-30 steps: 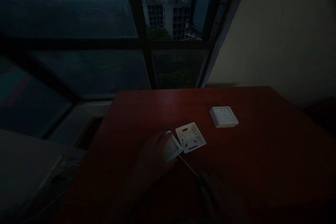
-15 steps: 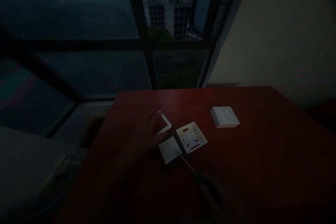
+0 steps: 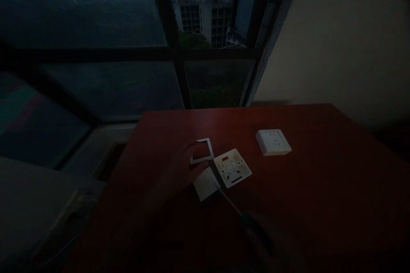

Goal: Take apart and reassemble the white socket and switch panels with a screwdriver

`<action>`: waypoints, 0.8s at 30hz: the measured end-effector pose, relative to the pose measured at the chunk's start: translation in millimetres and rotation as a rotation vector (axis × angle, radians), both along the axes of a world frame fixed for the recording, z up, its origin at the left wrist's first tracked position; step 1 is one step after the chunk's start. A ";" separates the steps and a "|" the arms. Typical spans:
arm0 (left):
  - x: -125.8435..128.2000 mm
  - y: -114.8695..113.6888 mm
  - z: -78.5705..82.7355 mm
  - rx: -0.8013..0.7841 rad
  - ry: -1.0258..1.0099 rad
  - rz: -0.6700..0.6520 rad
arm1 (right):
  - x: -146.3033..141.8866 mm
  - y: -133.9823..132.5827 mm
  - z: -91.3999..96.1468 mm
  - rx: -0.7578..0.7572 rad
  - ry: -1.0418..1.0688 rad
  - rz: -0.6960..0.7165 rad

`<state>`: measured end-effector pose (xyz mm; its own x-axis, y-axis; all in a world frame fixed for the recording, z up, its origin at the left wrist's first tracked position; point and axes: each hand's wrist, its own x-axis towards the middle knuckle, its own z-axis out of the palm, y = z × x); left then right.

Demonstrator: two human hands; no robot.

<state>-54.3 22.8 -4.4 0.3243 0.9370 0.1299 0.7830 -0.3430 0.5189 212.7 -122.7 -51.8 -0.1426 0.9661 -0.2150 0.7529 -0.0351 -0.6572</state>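
A dim room, seen from the person's head, looking down at a reddish-brown table (image 3: 307,187) set by a window (image 3: 105,54); the left hand (image 3: 179,167), dark and hard to make out, reaches in from the lower left and grips a thin, square white frame (image 3: 210,148) by its left side, fingers toward the far corner and thumb toward the near edge, so that the grip spans a good part of the frame; whether the frame touches the table cannot be told; just below it, nearer the person, is a flat, square white plate (image 3: 206,184), turned at an angle; to the right of the plate, very near it, an open, square white back box (image 3: 232,168) lies with its slotted inside facing up, its left corner meeting the frame's near right corner in this view; the right hand (image 3: 270,232), mostly lost in shadow at the lower middle, is closed around the dark handle of a screwdriver (image 3: 231,202), whose pale shaft slants up and left so that the tip meets the right part of the plate; farther back on the right, well apart from these pieces, rests a boxed white socket (image 3: 274,142), holes up; beyond the glass stands a grey building (image 3: 205,19); a plain wall (image 3: 346,38) fills the upper right.
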 end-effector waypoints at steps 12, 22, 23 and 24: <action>25.6 -56.4 -24.8 0.002 0.088 -0.042 | 37.4 11.0 31.1 -0.023 -0.124 0.057; 14.0 -64.8 -18.9 -0.098 -0.039 -0.209 | 37.3 41.8 74.8 0.120 -0.196 0.350; 14.3 -65.4 -21.4 -0.105 -0.054 -0.197 | 37.2 44.1 77.4 0.127 -0.213 0.372; 14.6 -65.6 -23.7 -0.113 -0.072 -0.186 | 37.1 46.7 80.6 0.133 -0.230 0.396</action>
<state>-39.7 -42.8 -28.2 0.4864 0.8719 0.0570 0.6712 -0.4146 0.6145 249.8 -76.0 28.8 -0.4684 0.8685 -0.1619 0.8180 0.3572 -0.4509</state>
